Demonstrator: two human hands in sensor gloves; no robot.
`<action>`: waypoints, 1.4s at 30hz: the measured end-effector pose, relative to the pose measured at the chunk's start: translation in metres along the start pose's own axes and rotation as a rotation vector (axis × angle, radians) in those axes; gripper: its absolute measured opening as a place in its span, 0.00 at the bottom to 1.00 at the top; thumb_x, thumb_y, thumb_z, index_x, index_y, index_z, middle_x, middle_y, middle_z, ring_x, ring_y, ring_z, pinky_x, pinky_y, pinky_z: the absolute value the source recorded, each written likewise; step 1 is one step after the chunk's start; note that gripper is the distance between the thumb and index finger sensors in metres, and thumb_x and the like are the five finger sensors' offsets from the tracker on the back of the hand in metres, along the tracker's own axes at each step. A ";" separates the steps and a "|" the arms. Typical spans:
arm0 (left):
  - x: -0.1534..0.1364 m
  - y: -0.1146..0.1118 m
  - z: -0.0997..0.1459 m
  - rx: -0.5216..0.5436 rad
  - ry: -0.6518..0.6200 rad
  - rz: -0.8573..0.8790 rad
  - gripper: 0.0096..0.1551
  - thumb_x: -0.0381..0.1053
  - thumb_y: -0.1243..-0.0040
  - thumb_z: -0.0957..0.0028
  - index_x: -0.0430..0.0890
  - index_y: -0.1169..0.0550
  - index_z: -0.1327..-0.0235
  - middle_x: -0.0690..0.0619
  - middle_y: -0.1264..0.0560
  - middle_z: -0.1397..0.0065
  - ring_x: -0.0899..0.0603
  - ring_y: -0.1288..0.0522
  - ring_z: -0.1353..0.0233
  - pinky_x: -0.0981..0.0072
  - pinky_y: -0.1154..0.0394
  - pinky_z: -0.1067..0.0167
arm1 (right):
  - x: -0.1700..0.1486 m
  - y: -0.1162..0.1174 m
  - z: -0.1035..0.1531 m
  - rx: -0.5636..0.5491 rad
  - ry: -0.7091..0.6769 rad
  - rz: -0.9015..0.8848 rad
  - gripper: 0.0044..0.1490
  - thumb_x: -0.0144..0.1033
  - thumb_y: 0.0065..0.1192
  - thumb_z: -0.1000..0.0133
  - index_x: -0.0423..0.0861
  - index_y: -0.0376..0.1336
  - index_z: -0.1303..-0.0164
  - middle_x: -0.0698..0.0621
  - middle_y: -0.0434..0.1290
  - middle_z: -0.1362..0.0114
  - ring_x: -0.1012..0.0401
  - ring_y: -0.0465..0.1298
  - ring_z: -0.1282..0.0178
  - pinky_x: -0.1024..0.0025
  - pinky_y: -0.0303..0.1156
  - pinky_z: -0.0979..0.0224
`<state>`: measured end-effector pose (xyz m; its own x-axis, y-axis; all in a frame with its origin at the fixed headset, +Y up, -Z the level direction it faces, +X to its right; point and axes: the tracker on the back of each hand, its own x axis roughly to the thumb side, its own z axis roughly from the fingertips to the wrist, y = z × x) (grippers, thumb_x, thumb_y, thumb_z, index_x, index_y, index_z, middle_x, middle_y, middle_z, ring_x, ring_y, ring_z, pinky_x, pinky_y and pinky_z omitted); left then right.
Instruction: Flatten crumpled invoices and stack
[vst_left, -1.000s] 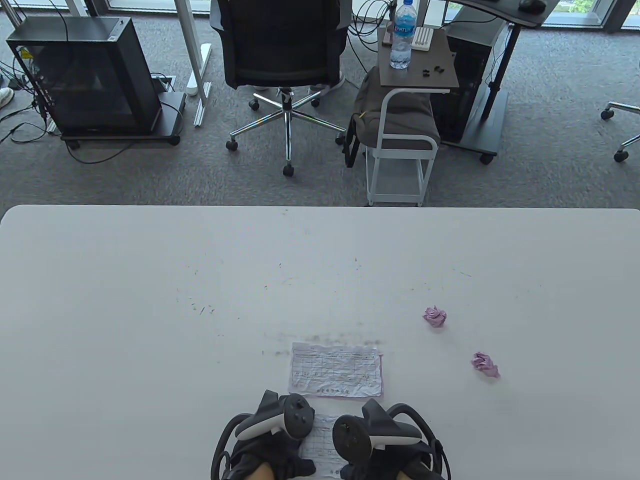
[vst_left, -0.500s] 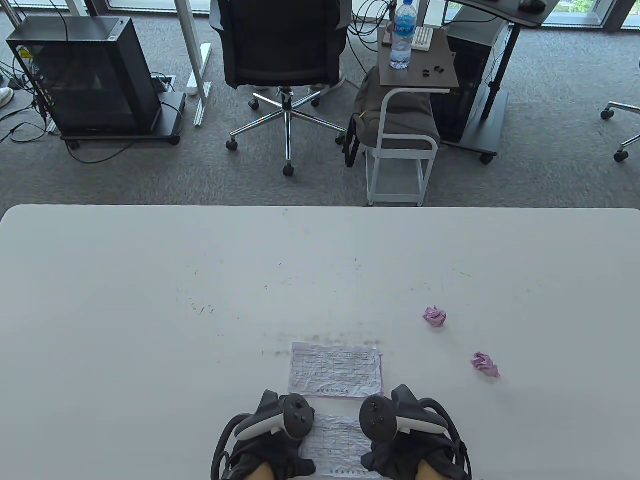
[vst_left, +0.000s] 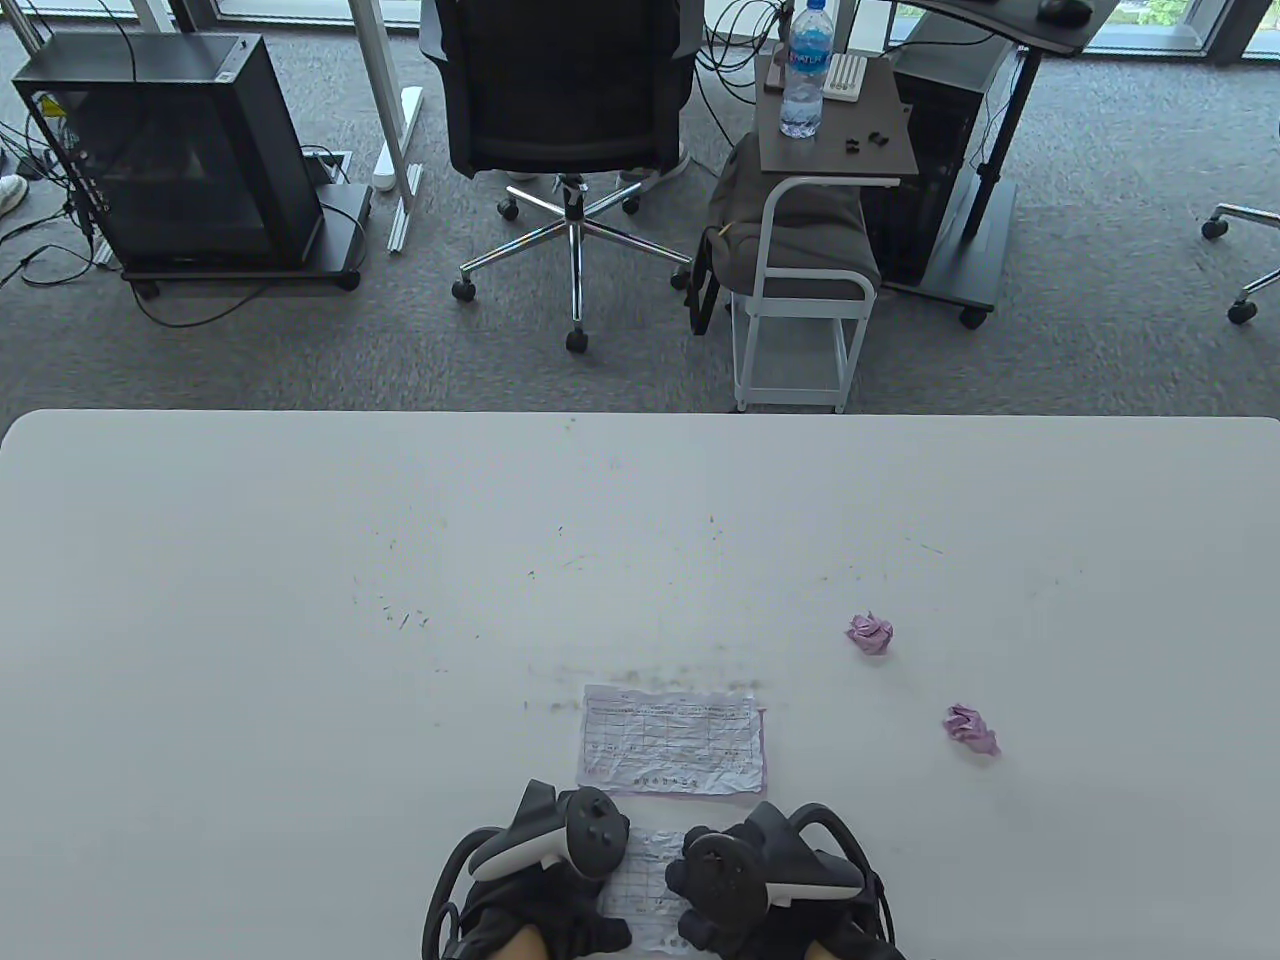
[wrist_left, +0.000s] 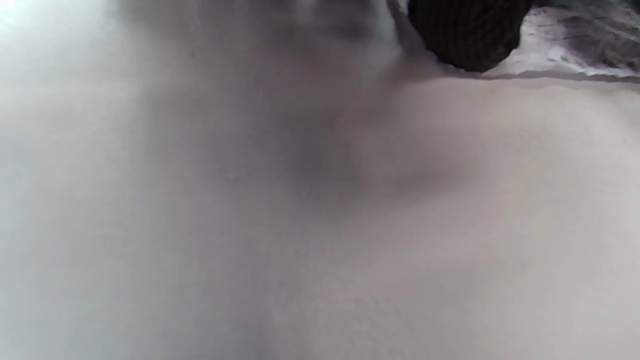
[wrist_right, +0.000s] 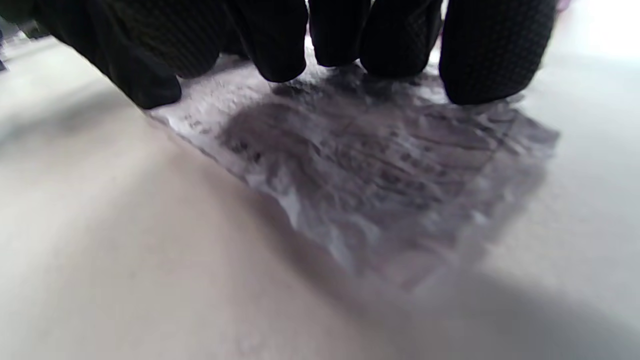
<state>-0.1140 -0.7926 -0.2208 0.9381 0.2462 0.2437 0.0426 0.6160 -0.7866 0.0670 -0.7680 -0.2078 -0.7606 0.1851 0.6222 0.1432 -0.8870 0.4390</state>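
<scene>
Pressing flat on the wrinkled invoice (vst_left: 655, 880), left hand (vst_left: 545, 850) and right hand (vst_left: 760, 875) grip nothing.

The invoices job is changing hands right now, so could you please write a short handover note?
Left hand and right hand: both press the half-flattened invoice at the near table edge; right fingertips rest flat on it.
Done: one smoothed invoice lies just beyond the hands.
Left: finish this sheet, stack it, then open the two crumpled pink balls, far and near, to the right.
</scene>
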 end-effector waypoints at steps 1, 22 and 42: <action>0.000 0.000 0.000 0.000 0.000 0.000 0.53 0.61 0.43 0.41 0.54 0.65 0.25 0.43 0.79 0.27 0.25 0.80 0.28 0.26 0.64 0.36 | 0.000 0.000 0.000 0.014 0.020 0.005 0.33 0.52 0.56 0.39 0.49 0.56 0.27 0.42 0.55 0.20 0.43 0.60 0.26 0.43 0.72 0.37; 0.000 0.000 -0.001 0.005 -0.004 -0.002 0.53 0.61 0.42 0.41 0.54 0.65 0.24 0.42 0.79 0.27 0.25 0.79 0.27 0.25 0.63 0.36 | -0.051 -0.002 0.022 -0.147 0.487 -0.221 0.41 0.45 0.64 0.41 0.38 0.48 0.30 0.24 0.52 0.24 0.35 0.68 0.35 0.52 0.80 0.47; 0.000 0.000 -0.001 0.014 -0.008 -0.003 0.53 0.60 0.42 0.41 0.54 0.64 0.24 0.41 0.78 0.27 0.24 0.79 0.27 0.25 0.63 0.36 | -0.038 0.004 0.014 -0.245 0.512 -0.187 0.31 0.38 0.73 0.47 0.40 0.63 0.37 0.48 0.77 0.53 0.56 0.79 0.60 0.60 0.83 0.58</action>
<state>-0.1134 -0.7933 -0.2208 0.9352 0.2500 0.2508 0.0408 0.6276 -0.7775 0.1058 -0.7724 -0.2205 -0.9761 0.1739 0.1307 -0.1263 -0.9421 0.3106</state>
